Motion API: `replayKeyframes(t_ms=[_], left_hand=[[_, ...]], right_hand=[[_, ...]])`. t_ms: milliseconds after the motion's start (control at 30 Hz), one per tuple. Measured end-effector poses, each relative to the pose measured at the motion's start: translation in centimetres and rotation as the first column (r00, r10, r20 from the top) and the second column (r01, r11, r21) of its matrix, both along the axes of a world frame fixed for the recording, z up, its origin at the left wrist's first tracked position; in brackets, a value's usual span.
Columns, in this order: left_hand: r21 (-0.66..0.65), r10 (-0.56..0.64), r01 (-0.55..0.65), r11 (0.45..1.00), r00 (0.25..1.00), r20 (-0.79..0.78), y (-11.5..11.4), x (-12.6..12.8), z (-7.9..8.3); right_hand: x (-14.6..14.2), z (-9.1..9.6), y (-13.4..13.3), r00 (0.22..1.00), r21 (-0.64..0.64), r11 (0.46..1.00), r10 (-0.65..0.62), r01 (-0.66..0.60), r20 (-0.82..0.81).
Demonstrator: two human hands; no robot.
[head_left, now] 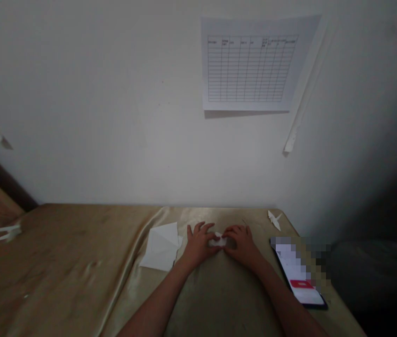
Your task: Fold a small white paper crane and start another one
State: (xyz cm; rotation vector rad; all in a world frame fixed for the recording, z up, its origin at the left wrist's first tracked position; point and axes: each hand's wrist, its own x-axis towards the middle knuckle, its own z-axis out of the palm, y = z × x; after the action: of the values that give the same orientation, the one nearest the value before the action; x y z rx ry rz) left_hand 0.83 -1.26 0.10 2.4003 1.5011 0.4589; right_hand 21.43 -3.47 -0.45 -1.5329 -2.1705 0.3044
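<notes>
A small piece of folded white paper (218,241) lies between my two hands, just above or on the gold cloth. My left hand (202,241) pinches its left side with thumb and index finger, the other fingers spread out. From the right, my right hand (239,239) grips the same paper, its fingers curled and covering part of it. The exact folds are too small and dim to make out. Beside my left forearm rest creased white paper sheets (161,248).
A folded paper crane (275,220) sits at the back right, above a phone (298,276) with a lit screen. Another paper crane (7,231) lies far left. The gold tablecloth (61,271) meets a white wall bearing a printed table sheet (251,68).
</notes>
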Motion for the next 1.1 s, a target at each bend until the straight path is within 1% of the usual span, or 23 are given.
replayKeyframes(t_ms=[133,267,367,467,600,700,833,967,1100], left_hand=[[-0.064,-0.118,0.120,0.991,0.993,0.028,0.4,-0.7,0.2],[-0.110,-0.161,0.166,0.980,0.985,0.054,0.8,-1.3,0.6],[-0.118,-0.152,0.160,0.980,0.986,0.073,0.9,-1.7,0.9],[-0.104,-0.143,0.153,0.983,0.985,0.094,1.1,-1.8,0.9],[-0.079,-0.138,0.147,0.986,0.984,0.114,1.4,-1.8,0.4],[-0.057,-0.133,0.141,0.988,0.983,0.125,1.6,-1.7,-0.1],[-0.023,-0.122,0.126,0.992,0.983,0.136,1.5,-1.3,-0.5],[0.015,-0.097,0.096,0.995,0.986,0.133,1.4,-0.7,-0.7],[0.014,-0.071,0.069,0.997,0.988,0.134,1.5,-0.5,-0.7]], right_hand=[[0.1,0.2,-0.1,1.000,-0.021,1.000,0.021,-0.021,0.002],[0.2,0.4,-0.2,0.999,-0.033,0.999,0.023,-0.022,0.034],[0.3,0.3,-0.1,0.998,-0.020,0.999,0.026,-0.025,0.053],[0.4,0.0,0.1,0.999,0.009,0.999,0.044,-0.044,0.031],[0.3,-0.3,0.3,0.996,0.031,0.996,0.089,-0.088,-0.014],[0.0,-0.3,0.2,0.994,0.034,0.995,0.100,-0.099,-0.049],[-0.4,-0.1,0.0,0.995,0.024,0.997,0.078,-0.076,-0.070],[-0.8,-0.2,0.1,0.996,0.025,0.999,0.044,-0.042,-0.073],[-1.1,-0.4,0.2,0.996,0.035,0.999,0.037,-0.034,-0.077]])
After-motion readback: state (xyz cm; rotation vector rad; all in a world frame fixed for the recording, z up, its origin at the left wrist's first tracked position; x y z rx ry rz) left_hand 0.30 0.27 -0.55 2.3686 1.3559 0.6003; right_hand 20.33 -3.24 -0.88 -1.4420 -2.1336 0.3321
